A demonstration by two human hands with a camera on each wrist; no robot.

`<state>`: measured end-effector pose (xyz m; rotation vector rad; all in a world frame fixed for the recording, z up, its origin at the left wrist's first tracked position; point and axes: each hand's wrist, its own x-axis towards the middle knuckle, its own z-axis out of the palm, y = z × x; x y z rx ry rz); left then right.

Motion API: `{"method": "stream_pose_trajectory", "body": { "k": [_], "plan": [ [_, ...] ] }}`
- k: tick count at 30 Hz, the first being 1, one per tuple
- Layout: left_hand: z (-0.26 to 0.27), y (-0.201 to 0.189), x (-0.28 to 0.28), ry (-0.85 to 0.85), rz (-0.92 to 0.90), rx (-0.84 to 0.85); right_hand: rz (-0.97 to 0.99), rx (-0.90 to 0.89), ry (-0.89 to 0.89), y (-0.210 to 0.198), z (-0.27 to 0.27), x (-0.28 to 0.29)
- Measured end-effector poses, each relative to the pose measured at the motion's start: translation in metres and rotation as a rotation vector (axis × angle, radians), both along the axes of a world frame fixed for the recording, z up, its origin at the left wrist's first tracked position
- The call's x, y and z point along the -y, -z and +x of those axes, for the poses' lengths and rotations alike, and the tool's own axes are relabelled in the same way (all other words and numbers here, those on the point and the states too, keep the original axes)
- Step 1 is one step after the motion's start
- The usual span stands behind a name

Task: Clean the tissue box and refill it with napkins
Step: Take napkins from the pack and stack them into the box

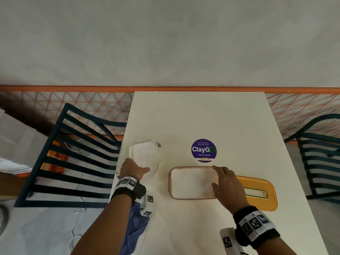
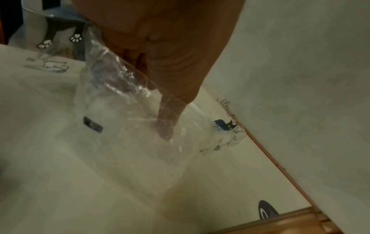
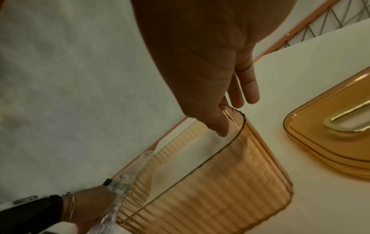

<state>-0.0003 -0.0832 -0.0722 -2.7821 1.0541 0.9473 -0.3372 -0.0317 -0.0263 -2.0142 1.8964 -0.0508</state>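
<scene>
An amber ribbed tissue box [image 1: 193,169] stands open on the white table [image 1: 211,116], with white napkins [image 1: 191,183] lying inside. Its amber lid [image 1: 257,192] lies flat just to the right, slot up. My right hand [image 1: 223,179] rests over the box's right end with straight fingers. In the right wrist view the thumb of this right hand [image 3: 234,114] touches inside the box's rim [image 3: 243,125] and its fingers reach past the rim. My left hand [image 1: 135,169] holds a clear plastic napkin pack [image 1: 145,155] at the table's left edge. Its thumb [image 2: 166,126] is under the wrapper [image 2: 120,110].
A purple round sticker [image 1: 203,150] sits on the table behind the box. A blue cloth [image 1: 137,227] hangs at the front left edge. Dark slatted chairs stand at the left [image 1: 73,153] and right [image 1: 320,159]. An orange mesh rail [image 1: 92,107] runs behind the table.
</scene>
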Motion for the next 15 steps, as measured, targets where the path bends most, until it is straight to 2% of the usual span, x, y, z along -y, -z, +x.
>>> {"method": "stream_pose_trajectory", "body": {
  "k": [12, 15],
  "plan": [
    [-0.0068, -0.0095, 0.0040, 0.045, 0.033, 0.059, 0.019, -0.026, -0.011, -0.0042, 0.0028, -0.0004],
    [-0.0069, -0.0080, 0.0051, 0.007, 0.003, 0.043, 0.022, -0.028, -0.008, -0.0043, 0.0022, -0.0011]
  ]
}}
